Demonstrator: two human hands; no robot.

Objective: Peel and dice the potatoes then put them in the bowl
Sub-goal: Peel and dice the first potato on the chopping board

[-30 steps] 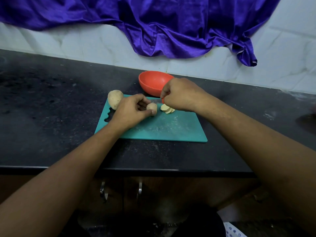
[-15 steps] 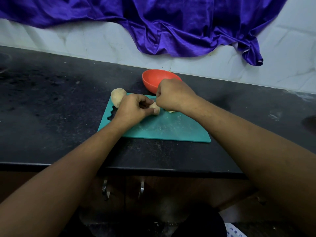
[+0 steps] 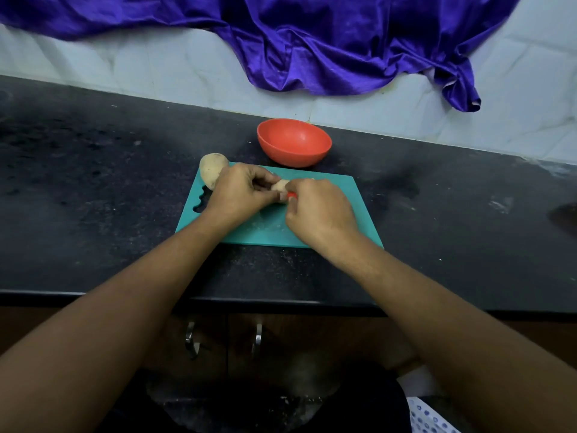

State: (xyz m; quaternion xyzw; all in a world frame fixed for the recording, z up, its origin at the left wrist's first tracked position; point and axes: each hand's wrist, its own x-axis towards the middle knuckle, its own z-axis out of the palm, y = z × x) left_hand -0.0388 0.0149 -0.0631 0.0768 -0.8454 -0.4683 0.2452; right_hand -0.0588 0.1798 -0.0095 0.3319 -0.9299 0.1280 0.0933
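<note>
A teal cutting board [image 3: 352,207] lies on the black counter. On it, my left hand [image 3: 239,190] grips a pale peeled potato piece [image 3: 280,184]. My right hand [image 3: 318,212] is curled round a red-handled tool [image 3: 292,195], most likely a knife, right against that piece; its blade is hidden. A whole unpeeled potato [image 3: 211,168] lies at the board's far left corner, partly behind my left hand. The empty orange bowl [image 3: 293,142] stands just beyond the board. The cut slices seen earlier are hidden under my right hand.
The black counter [image 3: 93,189] stretches to both sides, with a white tiled wall [image 3: 187,73] behind and a purple cloth [image 3: 327,42] hanging over it. Cabinet handles [image 3: 257,334] show below the counter's front edge.
My right hand has come nearer, from over the board's far side down to its middle right, covering the slices. The bowl is now fully in sight. My left hand keeps holding the potato piece.
</note>
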